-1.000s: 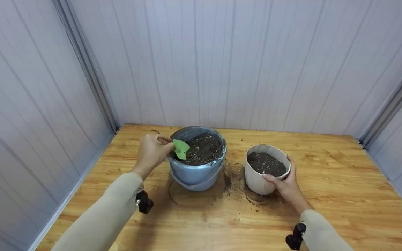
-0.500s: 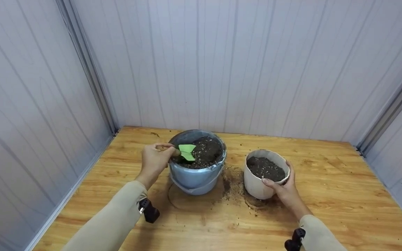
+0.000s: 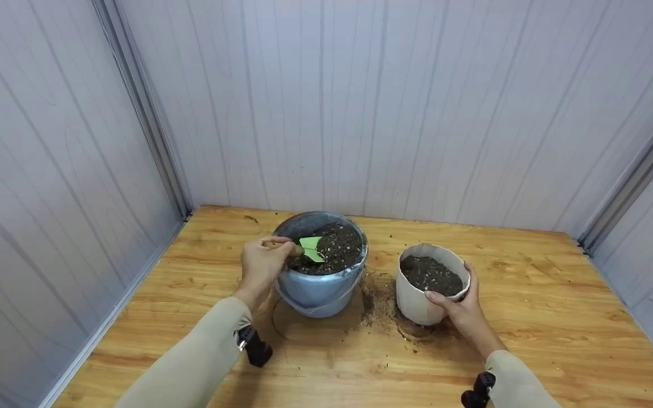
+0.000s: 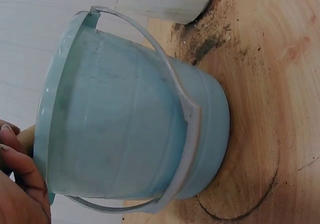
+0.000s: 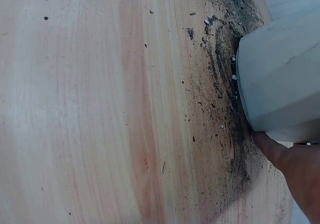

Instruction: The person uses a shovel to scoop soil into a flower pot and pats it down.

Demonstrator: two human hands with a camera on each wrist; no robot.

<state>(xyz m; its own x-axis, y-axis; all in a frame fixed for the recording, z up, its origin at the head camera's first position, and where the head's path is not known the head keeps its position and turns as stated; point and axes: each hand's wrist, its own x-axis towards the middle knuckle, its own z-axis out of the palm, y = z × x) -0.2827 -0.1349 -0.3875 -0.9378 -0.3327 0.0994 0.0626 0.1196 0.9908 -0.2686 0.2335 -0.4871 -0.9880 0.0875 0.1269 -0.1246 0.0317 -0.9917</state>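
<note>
My left hand pinches the wooden handle of a small hand trowel over the near-left rim of a light blue bucket. The trowel's green blade lies against the dark soil in the bucket, its tip partly hidden. In the left wrist view, the fingers curl round the handle beside the rim. To the right stands a white pot holding dark soil. My right hand grips the pot's right side, thumb at the near rim and fingers round the outside.
Spilled soil lies on the wooden table between bucket and pot, and around the pot's base. The bucket's handle hangs down its near side. Pale panel walls enclose the back and both sides.
My left hand has moved right and slightly down, bringing the trowel blade from the bucket's left rim further in over the soil. The right hand keeps its grip on the pot.
</note>
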